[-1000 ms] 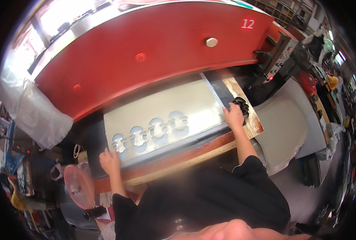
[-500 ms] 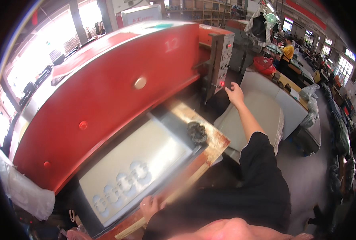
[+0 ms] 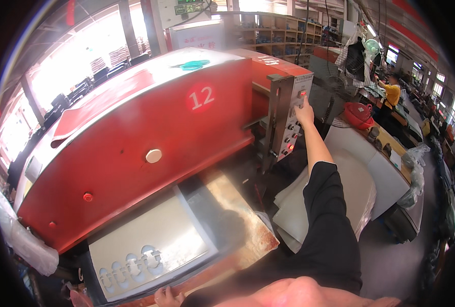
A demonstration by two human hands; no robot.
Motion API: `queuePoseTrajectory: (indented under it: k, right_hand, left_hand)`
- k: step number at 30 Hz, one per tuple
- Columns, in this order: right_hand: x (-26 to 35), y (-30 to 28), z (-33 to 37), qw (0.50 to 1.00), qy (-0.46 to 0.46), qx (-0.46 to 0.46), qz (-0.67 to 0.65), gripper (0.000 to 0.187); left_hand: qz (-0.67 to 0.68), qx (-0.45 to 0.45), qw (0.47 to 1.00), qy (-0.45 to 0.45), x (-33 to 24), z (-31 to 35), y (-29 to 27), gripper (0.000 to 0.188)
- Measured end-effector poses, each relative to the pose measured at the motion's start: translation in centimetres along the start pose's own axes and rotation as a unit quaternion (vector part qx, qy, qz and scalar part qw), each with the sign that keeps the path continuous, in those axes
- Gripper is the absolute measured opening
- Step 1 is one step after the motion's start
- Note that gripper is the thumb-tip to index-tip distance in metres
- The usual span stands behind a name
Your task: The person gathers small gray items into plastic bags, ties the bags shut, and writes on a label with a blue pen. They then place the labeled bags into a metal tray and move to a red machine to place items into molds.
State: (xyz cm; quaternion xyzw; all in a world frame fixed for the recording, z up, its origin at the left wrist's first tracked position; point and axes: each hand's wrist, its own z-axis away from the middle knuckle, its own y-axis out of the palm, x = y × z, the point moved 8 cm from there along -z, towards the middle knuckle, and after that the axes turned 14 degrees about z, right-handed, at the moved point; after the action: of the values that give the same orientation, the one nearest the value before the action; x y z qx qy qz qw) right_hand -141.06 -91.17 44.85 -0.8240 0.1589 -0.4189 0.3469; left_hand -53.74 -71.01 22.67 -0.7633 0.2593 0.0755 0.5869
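My right hand (image 3: pixel 305 113) is raised at the control panel (image 3: pixel 302 82) of a large red press (image 3: pixel 130 133). Its index finger is stretched out to the panel just below a small red-lit display (image 3: pixel 302 93); the hand holds nothing. At the lower edge of the picture, my left hand (image 3: pixel 169 297) rests against the front edge of the press bed, fingers loosely bent, partly cut off from view. Beyond it lies a pale sheet (image 3: pixel 179 230) on the bed, with several rounded cut-out shapes (image 3: pixel 152 258) in a row along its near side.
Pale sheets (image 3: pixel 345 179) are stacked right of the press. Farther right stands a bench with a red basket (image 3: pixel 359 115) and clear plastic bags (image 3: pixel 415 169). A person in yellow (image 3: pixel 391 94) works in the background. A worn board (image 3: pixel 248 220) forms the bed's right end.
My right hand has moved up from beside the panel's lower part to its upper part, index finger extended. My left hand still rests at the bed's edge. The dark bundle on the board no longer shows.
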Motion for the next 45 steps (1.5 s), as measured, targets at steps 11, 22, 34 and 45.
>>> queuePoseTrajectory:
  k: [11,22,34,45]
  right_hand:
    - [0.1,0.2,0.5,0.998,-0.036,-0.047,0.006,0.071]
    - [0.4,-1.3,0.6,0.995,-0.060,-0.071,0.027,0.060]
    - [9.7,7.7,42.5,0.930,-0.246,0.271,0.016,0.073]
    - [13.1,6.9,49.0,0.900,-0.184,0.319,0.235,0.079]
  left_hand:
    - [-0.037,-0.082,0.990,0.108,4.9,2.3,2.5,0.064]
    - [-0.055,-0.117,0.986,0.110,0.0,1.6,0.5,0.053]
    - [0.005,-0.089,0.996,0.032,-3.5,0.0,-1.8,0.046]
    - [0.170,-0.041,0.982,0.072,-3.2,-0.8,-4.2,0.032]
